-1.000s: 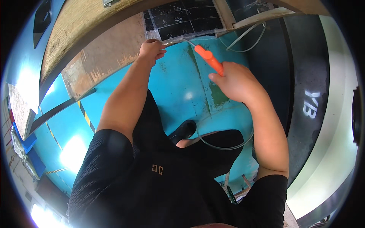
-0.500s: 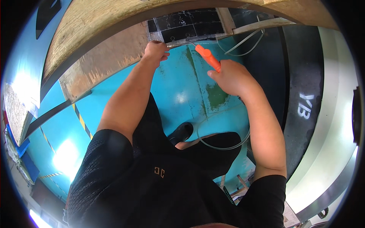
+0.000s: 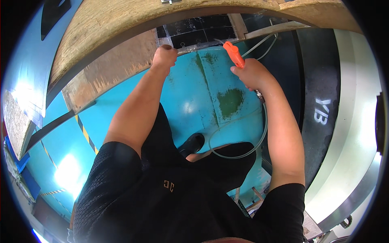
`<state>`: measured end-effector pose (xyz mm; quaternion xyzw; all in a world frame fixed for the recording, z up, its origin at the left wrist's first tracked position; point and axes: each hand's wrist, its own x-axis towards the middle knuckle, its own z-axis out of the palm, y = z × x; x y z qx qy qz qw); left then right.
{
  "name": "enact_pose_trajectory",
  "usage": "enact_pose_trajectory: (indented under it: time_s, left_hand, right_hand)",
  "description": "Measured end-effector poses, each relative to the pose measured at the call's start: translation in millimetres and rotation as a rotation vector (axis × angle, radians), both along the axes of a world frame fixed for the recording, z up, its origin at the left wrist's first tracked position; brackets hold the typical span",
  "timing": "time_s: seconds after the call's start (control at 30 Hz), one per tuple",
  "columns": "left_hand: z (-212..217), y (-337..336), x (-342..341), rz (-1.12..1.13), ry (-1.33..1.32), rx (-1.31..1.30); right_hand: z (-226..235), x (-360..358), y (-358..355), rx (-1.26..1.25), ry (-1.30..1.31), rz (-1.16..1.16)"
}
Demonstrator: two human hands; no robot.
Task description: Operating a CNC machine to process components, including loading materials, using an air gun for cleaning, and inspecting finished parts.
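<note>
My right hand [image 3: 253, 75] is wrapped round an orange air blow gun [image 3: 234, 54], whose thin nozzle points up and left toward a group of black square pieces [image 3: 198, 31]. A clear hose [image 3: 266, 125] hangs from the gun's base and loops down past my leg. My left hand [image 3: 164, 56] is closed at the near left corner of the black pieces, its fingers curled on clear plastic film [image 3: 187, 50] that runs along their near edge. My fingertips are partly hidden.
A thick wooden edge [image 3: 129, 24] arches across above the work. A worn plywood board [image 3: 117, 60] lies left of the black pieces. Dark metal panels [image 3: 320, 81] stand at the right. Below is a scuffed turquoise floor [image 3: 186, 93] with striped tape [image 3: 83, 129].
My right hand has moved right and slightly up with the blow gun, taking its nozzle rightward along the near edge. My left hand has stayed almost in place.
</note>
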<state>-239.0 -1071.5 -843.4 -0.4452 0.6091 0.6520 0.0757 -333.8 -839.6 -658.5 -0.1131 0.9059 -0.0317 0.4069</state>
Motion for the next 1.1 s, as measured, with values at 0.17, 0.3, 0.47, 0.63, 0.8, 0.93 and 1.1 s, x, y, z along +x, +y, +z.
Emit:
enact_pose_trajectory:
  time_s: [0.17,0.3,0.47,0.63,0.8,0.93,1.1]
  left_hand:
    - [10.0,0.0,2.7,-0.020,-0.002,-0.097]
    - [15.3,2.3,4.9,-0.008,0.035,-0.066]
    - [11.2,3.2,6.3,0.052,0.087,0.073]
    - [-6.6,-19.3,5.0,0.261,0.176,0.366]
    - [-17.2,-15.3,2.4,0.191,0.123,0.277]
    - [-15.8,-13.9,9.5,0.346,0.274,0.527]
    - [-12.3,-4.6,17.2,0.300,0.432,0.673]
  right_hand:
    - [-18.3,-24.7,8.4,-0.156,0.048,-0.199]
    - [-51.7,-66.5,17.8,-0.155,0.243,-0.382]
    - [-83.5,-98.0,34.3,-0.069,0.102,-0.374]
    - [-80.4,-88.7,22.9,-0.024,0.052,-0.291]
    - [-79.1,-84.7,30.9,0.027,0.105,-0.164]
    - [-83.0,-34.6,-2.4,-0.209,0.751,0.103]
    - [-92.8,12.3,-84.0,-0.549,0.552,0.086]
